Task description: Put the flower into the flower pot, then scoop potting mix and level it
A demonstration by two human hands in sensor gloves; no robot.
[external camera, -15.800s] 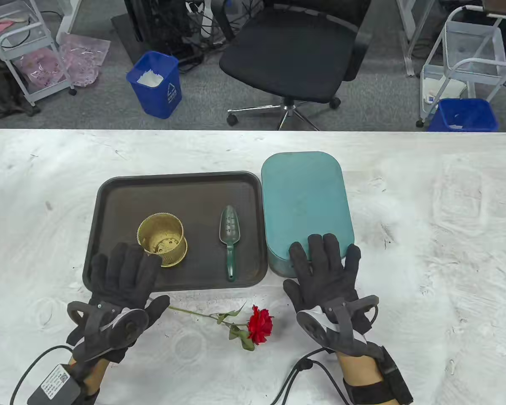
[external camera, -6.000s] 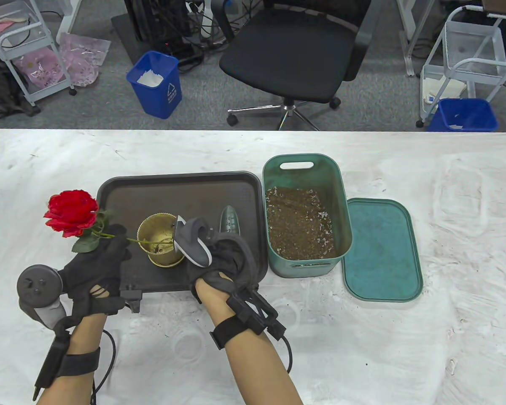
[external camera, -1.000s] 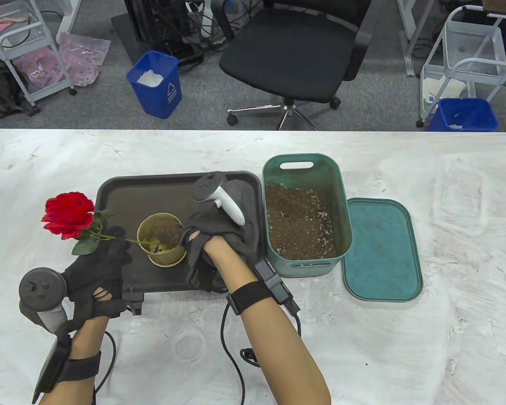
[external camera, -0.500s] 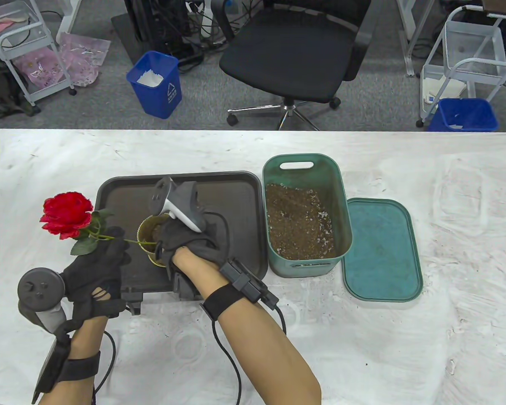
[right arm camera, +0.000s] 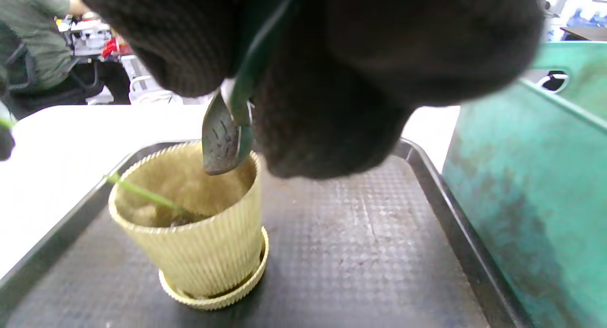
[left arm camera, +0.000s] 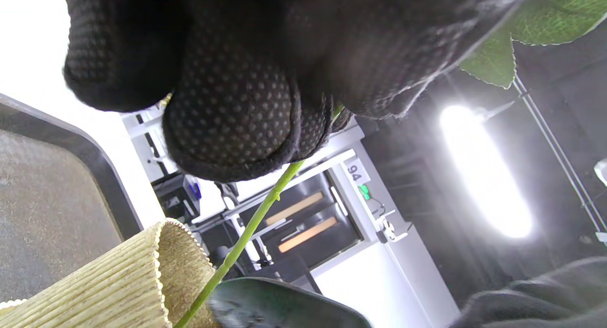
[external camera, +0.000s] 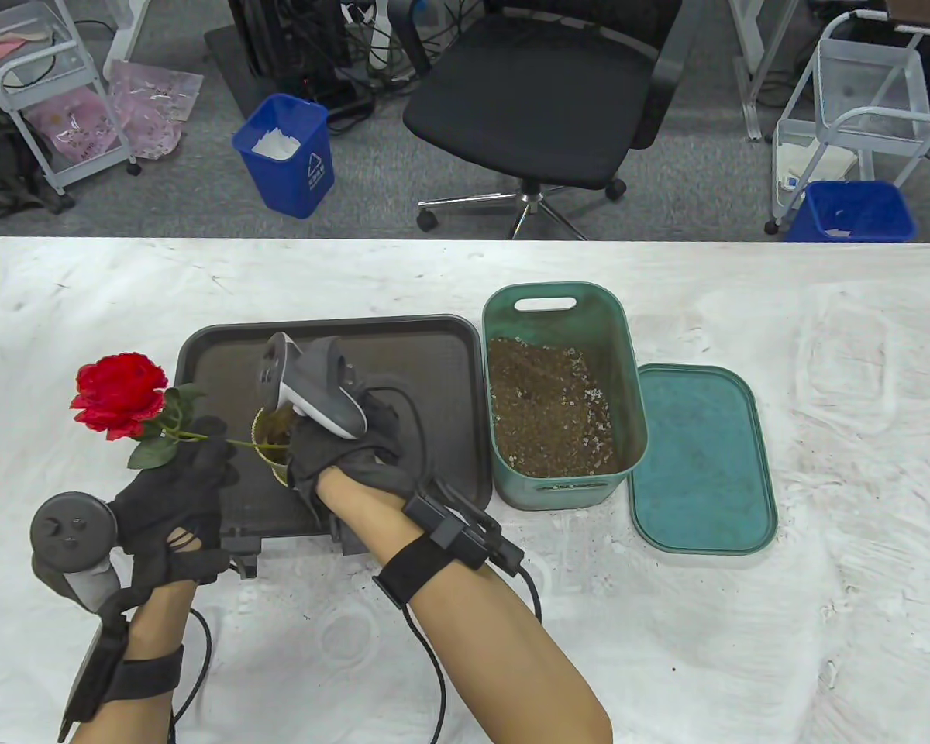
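White table (external camera: 821,387) | left grip (external camera: 172,496) pinches flower (external camera: 120,394) stem | right grip (external camera: 349,457) clasps scoop (right arm camera: 225,138), hiding pot (right arm camera: 189,223)

Black-gloved right hand (right arm camera: 332,72) gripping a dark green plastic scoop (right arm camera: 225,133), blade tip down over the ribbed pale-yellow flower pot (right arm camera: 199,242) (green stem (right arm camera: 142,191) leaning inside), on a dark textured tray (right arm camera: 360,252). Teal plastic bin (right arm camera: 536,186) just beside, at right.

A white table (external camera: 821,310) bears a dark tray (external camera: 449,349), green bin (external camera: 624,372) and lid (external camera: 701,457).
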